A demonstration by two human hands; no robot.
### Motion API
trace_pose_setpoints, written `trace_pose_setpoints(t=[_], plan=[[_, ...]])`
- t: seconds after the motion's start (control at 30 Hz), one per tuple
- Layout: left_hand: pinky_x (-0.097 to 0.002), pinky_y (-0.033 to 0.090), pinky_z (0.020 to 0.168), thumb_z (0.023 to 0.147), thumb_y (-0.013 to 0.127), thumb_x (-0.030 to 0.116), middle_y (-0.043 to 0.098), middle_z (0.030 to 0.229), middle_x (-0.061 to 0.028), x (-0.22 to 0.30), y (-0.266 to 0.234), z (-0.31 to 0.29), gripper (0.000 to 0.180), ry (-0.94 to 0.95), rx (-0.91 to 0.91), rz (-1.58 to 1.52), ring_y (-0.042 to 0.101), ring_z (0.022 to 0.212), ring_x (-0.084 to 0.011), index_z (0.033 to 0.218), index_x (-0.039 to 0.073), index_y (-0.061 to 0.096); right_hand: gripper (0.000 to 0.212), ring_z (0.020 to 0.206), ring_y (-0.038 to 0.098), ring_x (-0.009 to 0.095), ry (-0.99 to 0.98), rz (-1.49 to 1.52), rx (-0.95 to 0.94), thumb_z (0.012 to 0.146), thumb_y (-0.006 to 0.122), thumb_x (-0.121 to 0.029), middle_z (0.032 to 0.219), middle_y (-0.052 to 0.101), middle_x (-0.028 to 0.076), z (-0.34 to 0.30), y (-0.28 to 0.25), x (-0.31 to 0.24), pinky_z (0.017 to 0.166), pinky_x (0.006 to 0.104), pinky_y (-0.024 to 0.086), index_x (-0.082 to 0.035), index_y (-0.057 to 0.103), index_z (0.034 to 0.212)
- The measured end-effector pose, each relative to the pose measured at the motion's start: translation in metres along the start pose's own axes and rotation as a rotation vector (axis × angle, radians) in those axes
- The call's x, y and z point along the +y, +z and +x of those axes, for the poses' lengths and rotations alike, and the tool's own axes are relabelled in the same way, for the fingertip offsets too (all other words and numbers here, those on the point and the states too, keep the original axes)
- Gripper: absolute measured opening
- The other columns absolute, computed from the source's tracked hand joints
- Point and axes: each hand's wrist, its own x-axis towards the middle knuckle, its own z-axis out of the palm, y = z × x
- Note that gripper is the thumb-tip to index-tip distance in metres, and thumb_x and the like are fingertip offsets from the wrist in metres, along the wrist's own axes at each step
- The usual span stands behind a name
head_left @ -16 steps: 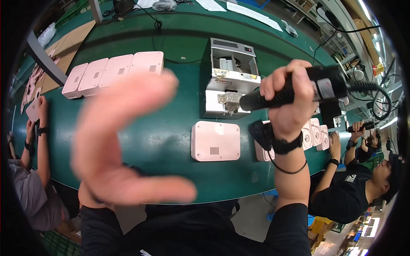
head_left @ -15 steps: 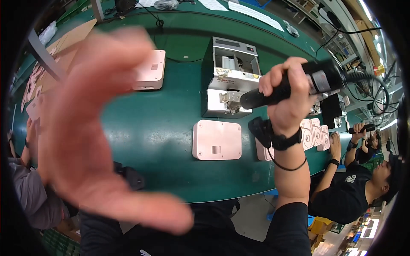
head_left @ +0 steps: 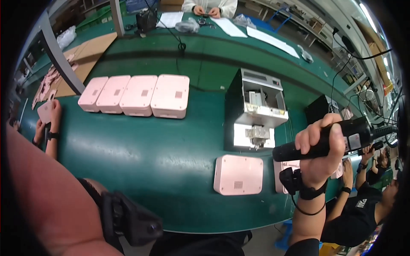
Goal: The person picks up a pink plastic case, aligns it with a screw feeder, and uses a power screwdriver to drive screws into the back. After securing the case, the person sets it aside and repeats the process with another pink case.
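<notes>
My right hand (head_left: 319, 154) is raised over the green table (head_left: 141, 162), shut on a black corded electric screwdriver (head_left: 341, 141) held almost level with its tip pointing left. Below and left of the tip a pale pink rectangular case (head_left: 238, 175) lies flat, vent grille up. A second pink case (head_left: 282, 170) lies partly hidden under my right wrist. My left hand (head_left: 42, 192) fills the lower left corner very close to the camera. A black wrist strap (head_left: 128, 217) shows, but the fingers run off the frame.
A grey metal screw feeder (head_left: 256, 112) stands behind the case. Several pink cases (head_left: 136, 94) sit in a row at the back left. Co-workers' hands (head_left: 49, 121) work at the left and a person (head_left: 363, 209) at the right. Cardboard (head_left: 87, 51) and papers (head_left: 269, 40) lie farther back.
My left hand has swung from the middle of the view to the lower left edge, uncovering the row of cases. The view has tilted, and my right hand with the screwdriver now sits lower right.
</notes>
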Motion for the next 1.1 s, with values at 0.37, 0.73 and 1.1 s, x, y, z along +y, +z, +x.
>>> trace_pose_setpoints(t=[0.37,0.73,1.1], plan=[[-0.0360,0.054,0.069,0.076,0.086,0.019,0.067,0.080,-0.0080,0.043,0.097,-0.044,0.026,-0.363,-0.373,-0.244,0.069,0.084,-0.0253,0.093,0.004,0.072,0.029,0.054,0.046,0.015,0.131,-0.180,0.112,0.097,0.051,-0.034,0.071,0.047,0.005,-0.099,-0.051,-0.016,0.057,0.0320,0.043,-0.006,0.045,0.105],[-0.0364,0.054,0.090,0.089,0.054,0.012,0.063,0.132,-0.0141,0.099,0.263,-0.104,0.038,0.147,-0.699,-0.208,0.061,0.119,-0.0261,0.124,0.001,0.065,0.030,0.054,0.047,0.015,-0.008,-0.143,0.256,0.098,0.051,-0.033,0.072,0.048,0.006,-0.139,-0.074,-0.035,0.057,0.0326,0.044,-0.005,0.045,0.105],[-0.0350,0.052,0.074,0.082,0.059,0.020,0.069,0.098,-0.0225,0.144,0.276,-0.089,0.031,0.464,-1.088,0.209,0.067,0.091,-0.0346,0.094,-0.006,0.070,0.028,0.052,0.046,0.015,-0.042,-0.139,0.312,0.098,0.052,-0.032,0.072,0.048,0.005,-0.164,-0.089,-0.055,0.056,0.0313,0.043,-0.005,0.044,0.104]])
